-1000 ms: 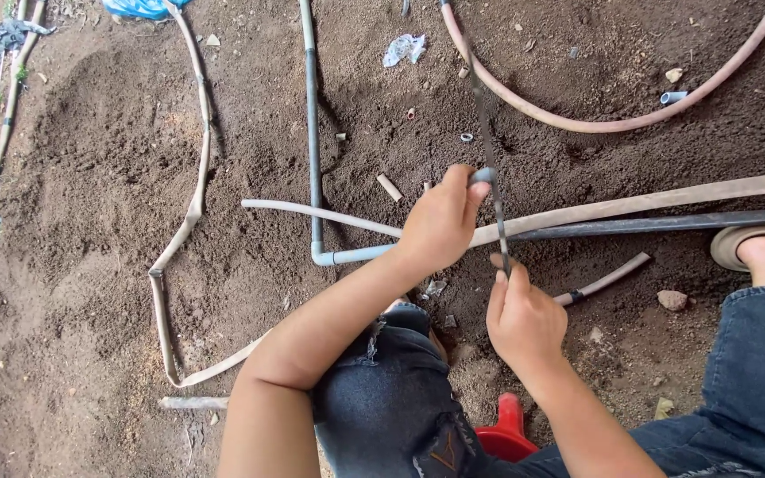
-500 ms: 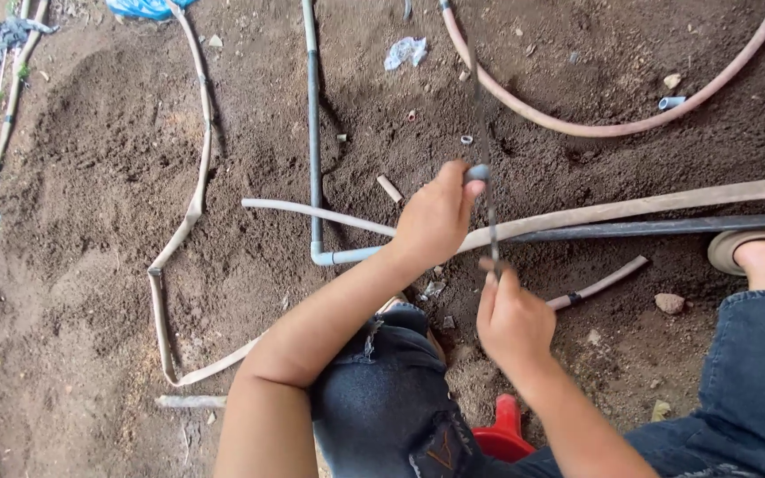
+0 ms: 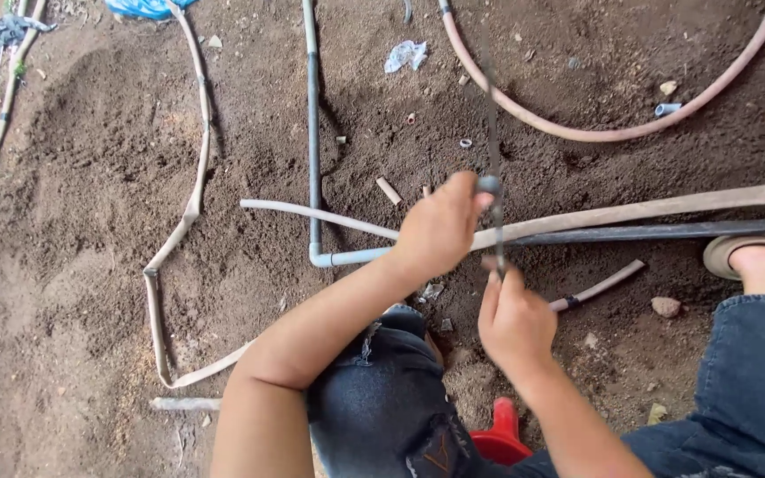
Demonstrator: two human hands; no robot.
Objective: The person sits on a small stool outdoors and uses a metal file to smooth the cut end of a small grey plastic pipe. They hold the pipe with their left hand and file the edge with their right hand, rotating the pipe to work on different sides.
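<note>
The left hand (image 3: pixel 440 232) has its fingers curled shut around a small grey fitting (image 3: pixel 488 184), which shows just past the fingertips at the far right edge of the fist. A thin dark rod (image 3: pixel 491 115) runs through or past that fitting; it stands nearly straight up toward the camera, so it reads as a narrow blurred line reaching toward the far edge of the scene. The right hand (image 3: pixel 515 323), just nearer than the left, has its fingers pressed together and pinches the near end of the same rod between thumb and fingertips. The two hands are close but do not touch.

Just beyond the hands, a tan flattened hose (image 3: pixel 648 211) and a dark pipe (image 3: pixel 666 233) lie side by side on the soil, running out to the right. A grey pipe (image 3: pixel 313 133) comes from the far side and bends at an elbow just left of the left hand. A short pale stub of pipe (image 3: pixel 599 286) lies to the right of the right hand. Farther off curves a reddish hose (image 3: pixel 595 133), with small cut pieces of tube scattered near it. A tan strap-like hose (image 3: pixel 192 204) loops across the soil on the left. Near the person's denim-clad knees sits a red object (image 3: pixel 499 438), partly hidden. A sandalled foot (image 3: pixel 759 257) rests at the right edge.
</note>
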